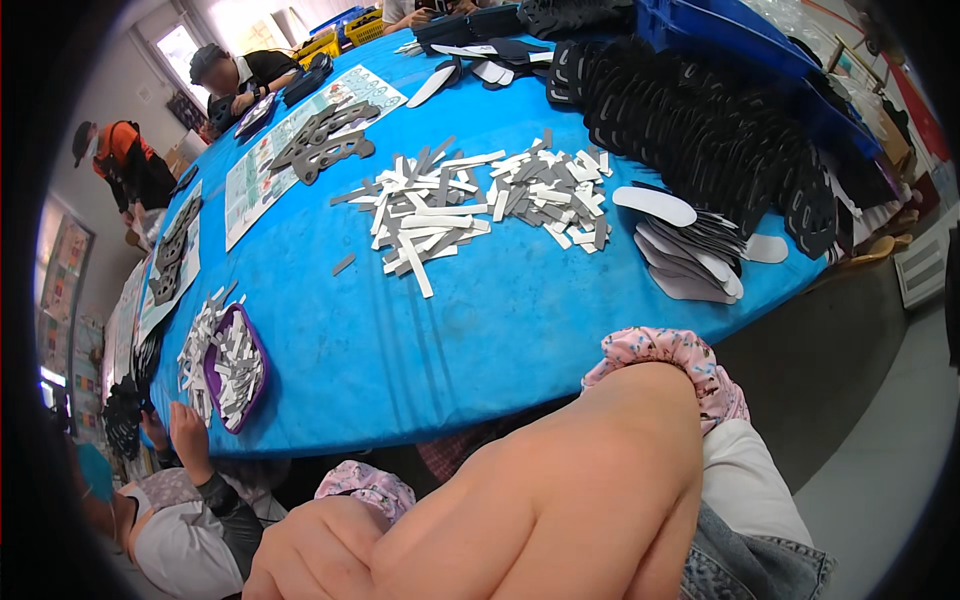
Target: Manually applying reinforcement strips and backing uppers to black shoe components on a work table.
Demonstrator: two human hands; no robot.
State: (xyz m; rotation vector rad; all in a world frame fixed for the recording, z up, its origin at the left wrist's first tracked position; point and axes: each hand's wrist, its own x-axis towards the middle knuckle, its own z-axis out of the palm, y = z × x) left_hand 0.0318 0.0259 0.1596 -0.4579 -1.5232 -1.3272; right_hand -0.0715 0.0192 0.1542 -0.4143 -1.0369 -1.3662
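Observation:
My right hand (540, 480) is very close to the camera and fills the lower middle of the head view. Its wrist sits in a pink floral cuff (660, 350). Lower left of it shows my left hand (320, 550), partly covered by the right, with a similar pink cuff (368, 486) behind. The fingers of both run out of the picture or are hidden, so what they hold cannot be seen. Beyond them on the blue table cover (480, 330) lie loose grey and white strips (430, 215) in two piles. A stack of white-and-grey insole-shaped pads (690, 255) rests near the right edge.
Black slotted pieces (690, 130) stand in long rows below a blue crate (760, 60). A purple basket (262, 370) of strips is at the left, beside a co-worker's hand (188, 432). Grey cut-out pieces (325, 140) lie on printed sheets (245, 195). Other people are around the table.

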